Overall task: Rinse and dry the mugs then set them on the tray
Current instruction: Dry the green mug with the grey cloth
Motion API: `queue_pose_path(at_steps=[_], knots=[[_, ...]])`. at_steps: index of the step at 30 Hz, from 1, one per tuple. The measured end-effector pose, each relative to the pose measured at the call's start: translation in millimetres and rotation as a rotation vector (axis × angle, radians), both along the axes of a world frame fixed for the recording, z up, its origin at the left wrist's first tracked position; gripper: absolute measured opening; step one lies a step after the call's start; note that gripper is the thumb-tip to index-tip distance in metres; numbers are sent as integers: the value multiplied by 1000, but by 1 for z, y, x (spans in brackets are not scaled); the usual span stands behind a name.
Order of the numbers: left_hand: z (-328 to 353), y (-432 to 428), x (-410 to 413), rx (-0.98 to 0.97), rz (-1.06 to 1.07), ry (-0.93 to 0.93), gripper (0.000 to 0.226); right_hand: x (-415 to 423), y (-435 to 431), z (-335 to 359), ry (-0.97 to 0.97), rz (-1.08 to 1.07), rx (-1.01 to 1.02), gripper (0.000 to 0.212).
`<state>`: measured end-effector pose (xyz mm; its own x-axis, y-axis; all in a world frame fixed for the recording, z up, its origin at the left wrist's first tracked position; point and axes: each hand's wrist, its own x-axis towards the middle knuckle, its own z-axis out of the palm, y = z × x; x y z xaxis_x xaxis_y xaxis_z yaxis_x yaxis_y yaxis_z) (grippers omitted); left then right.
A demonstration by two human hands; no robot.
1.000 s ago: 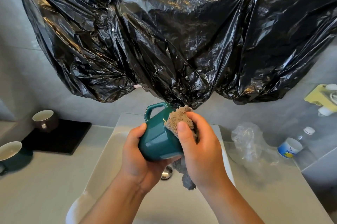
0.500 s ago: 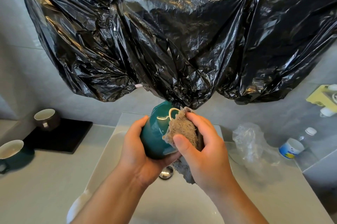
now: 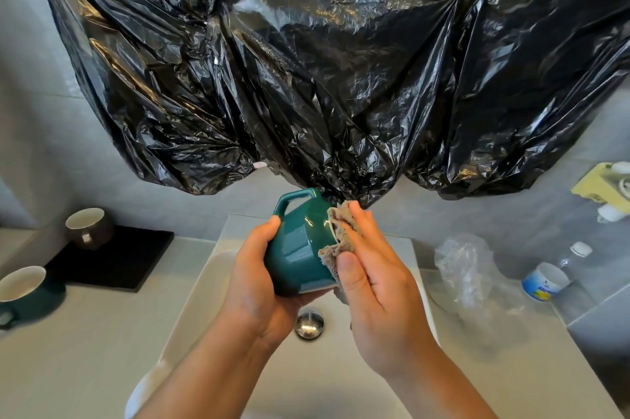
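Mug (image 3: 298, 258) clamped in left hand (image 3: 252, 285); straight right fingers (image 3: 366, 234) press cloth (image 3: 335, 243) against its side.

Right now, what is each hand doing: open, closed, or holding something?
Left hand: closed around the teal mug, gripping it.
Right hand: open, straight fingers pressing the beige cloth against the mug.

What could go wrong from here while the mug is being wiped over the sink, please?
1. The left hand holds the green mug by its smooth body, tipped on its side above the sink; a slip could crack it on the basin.
2. The right hand only presses the cloth flat against it, so the cloth might fall towards the drain.
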<state>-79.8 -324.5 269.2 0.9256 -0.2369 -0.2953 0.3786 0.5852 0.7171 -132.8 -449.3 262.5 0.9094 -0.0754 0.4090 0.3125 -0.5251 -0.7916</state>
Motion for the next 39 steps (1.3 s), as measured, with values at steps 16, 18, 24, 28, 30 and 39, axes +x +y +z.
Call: queue_pose_path(at_steps=[16, 18, 24, 28, 30, 39], knots=[[-14, 13, 9, 198, 64, -43, 28, 12, -31, 22, -36, -151, 584, 47], [-15, 10, 5, 201, 42, -42, 30, 14, -23, 23, -74, -85, 709, 37], [-16, 3, 2, 138, 89, -64, 47, 13, -1, -4, 32, -108, 710, 16], [-22, -1, 6, 167, 123, -135, 35, 8, 8, -11, 51, -61, 564, 31], [-23, -2, 6, 183, 138, -170, 43, 3, 11, -14, 50, -55, 505, 29], [-38, -6, -2, 258, 122, -247, 45, 9, 2, -16, 124, -145, 632, 25]])
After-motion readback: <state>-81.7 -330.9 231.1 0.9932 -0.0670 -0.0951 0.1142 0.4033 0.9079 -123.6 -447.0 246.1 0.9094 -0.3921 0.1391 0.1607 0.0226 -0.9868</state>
